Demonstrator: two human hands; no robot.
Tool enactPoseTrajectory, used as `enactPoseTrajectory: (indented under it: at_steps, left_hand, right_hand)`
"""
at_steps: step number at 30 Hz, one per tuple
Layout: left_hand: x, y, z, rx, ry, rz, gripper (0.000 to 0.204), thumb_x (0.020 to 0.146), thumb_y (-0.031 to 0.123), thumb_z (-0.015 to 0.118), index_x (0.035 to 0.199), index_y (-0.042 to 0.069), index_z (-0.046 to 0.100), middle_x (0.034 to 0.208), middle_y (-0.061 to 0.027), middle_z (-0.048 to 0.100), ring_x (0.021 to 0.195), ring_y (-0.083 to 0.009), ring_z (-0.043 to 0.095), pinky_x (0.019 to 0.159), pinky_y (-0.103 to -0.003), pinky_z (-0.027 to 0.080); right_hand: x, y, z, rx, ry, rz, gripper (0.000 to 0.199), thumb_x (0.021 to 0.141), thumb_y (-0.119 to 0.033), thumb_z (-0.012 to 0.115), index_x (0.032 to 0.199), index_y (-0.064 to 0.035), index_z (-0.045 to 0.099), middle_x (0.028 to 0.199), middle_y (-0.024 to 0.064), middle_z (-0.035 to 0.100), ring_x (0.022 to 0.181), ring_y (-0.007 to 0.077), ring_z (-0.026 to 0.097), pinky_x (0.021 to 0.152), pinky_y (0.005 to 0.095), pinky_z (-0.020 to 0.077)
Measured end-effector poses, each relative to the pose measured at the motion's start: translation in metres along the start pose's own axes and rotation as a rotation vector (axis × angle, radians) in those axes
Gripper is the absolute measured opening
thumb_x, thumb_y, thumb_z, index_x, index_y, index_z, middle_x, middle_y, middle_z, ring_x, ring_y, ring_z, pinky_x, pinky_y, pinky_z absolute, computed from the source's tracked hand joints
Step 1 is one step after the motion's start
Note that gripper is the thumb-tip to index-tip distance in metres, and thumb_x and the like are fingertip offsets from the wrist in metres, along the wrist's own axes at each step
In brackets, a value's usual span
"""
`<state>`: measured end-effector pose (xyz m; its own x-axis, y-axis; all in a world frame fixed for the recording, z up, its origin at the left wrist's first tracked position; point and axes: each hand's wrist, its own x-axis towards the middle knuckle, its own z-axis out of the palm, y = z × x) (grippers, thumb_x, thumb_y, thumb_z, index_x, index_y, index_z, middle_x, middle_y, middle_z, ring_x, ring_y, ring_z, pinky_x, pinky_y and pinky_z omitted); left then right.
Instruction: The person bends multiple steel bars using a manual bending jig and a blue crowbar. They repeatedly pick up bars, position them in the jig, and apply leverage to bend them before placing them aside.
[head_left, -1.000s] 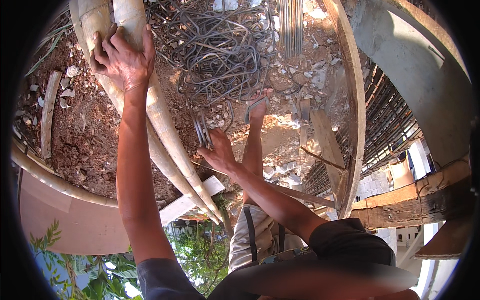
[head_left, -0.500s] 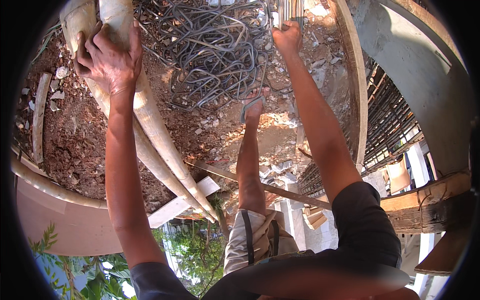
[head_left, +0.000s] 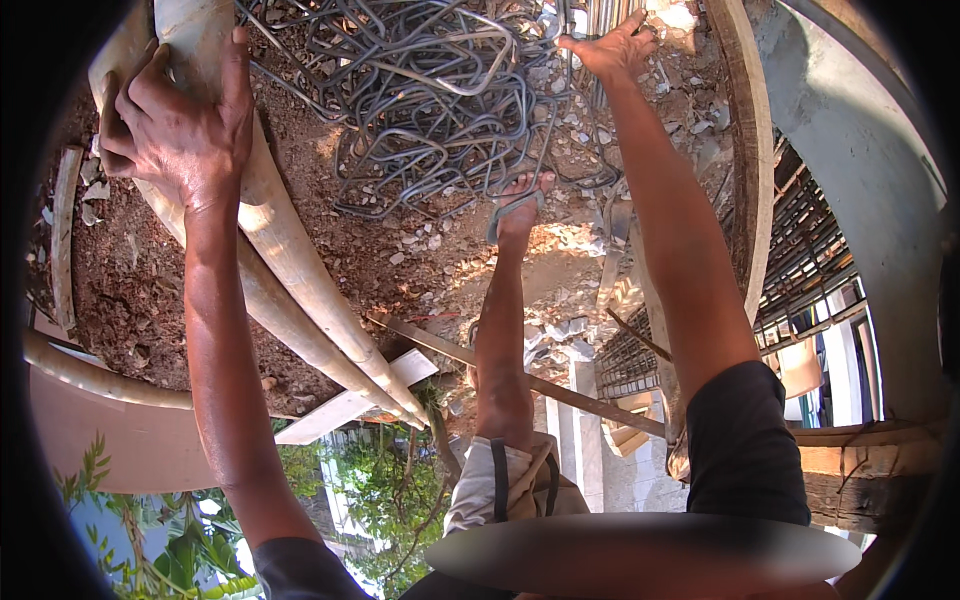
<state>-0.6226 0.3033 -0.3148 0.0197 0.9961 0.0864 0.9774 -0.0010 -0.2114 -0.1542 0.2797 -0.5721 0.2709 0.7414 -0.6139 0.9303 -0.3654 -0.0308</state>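
Observation:
Two pale bamboo poles [head_left: 290,245] slant side by side from the upper left toward the lower middle. My left hand [head_left: 185,140] clasps them near the top, its thumb on the right side and its fingers curled over the left. At the top right, a bundle of thin straight metal rods [head_left: 600,14] runs out of the picture. My right hand [head_left: 615,55] is over this bundle, fingers spread and thumb stretched to the left; whether it touches the rods I cannot tell. Between my hands lies a tangled heap of bent steel bars [head_left: 430,95].
My sandalled foot [head_left: 518,208] stands at the heap's near edge on rubble-strewn soil [head_left: 140,290]. A narrow wooden strip [head_left: 560,392] crosses by my leg. To the right rise a curved board [head_left: 752,150], a rebar cage [head_left: 800,260] and a grey concrete surface [head_left: 850,130].
My right hand has let go of the rod bundle and spread its fingers, shifting slightly up and right. My left hand still clasps the bamboo, appearing farther left as the view shifts.

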Motion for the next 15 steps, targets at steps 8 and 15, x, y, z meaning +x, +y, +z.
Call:
enactPoseTrajectory:
  at_steps: [8, 15]
  left_hand:
    - [0.000, 0.003, -0.001, -0.099, 0.027, -0.032, 0.083, 0.083, 0.078, 0.070, 0.128, 0.008, 0.065, 0.132, -0.0170, 0.063, 0.147, -0.0391, 0.034, 0.114, -0.068, 0.016]
    - [0.001, 0.002, -0.003, -0.014, 0.022, 0.009, 0.084, 0.083, 0.079, 0.070, 0.126, 0.007, 0.067, 0.131, -0.0162, 0.063, 0.147, -0.0374, 0.034, 0.115, -0.067, 0.017]
  right_hand:
    - [0.002, 0.018, -0.003, 0.083, 0.062, -0.072, 0.151, 0.061, -0.069, 0.094, 0.166, -0.0058, 0.007, 0.145, 0.0254, 0.031, 0.140, 0.0431, 0.032, 0.109, 0.0572, 0.0451]
    - [-0.021, 0.003, -0.001, -0.147, -0.013, -0.028, 0.149, 0.067, -0.062, 0.094, 0.167, -0.0043, 0.000, 0.151, 0.0285, 0.032, 0.142, 0.0437, 0.034, 0.111, 0.0555, 0.0452]
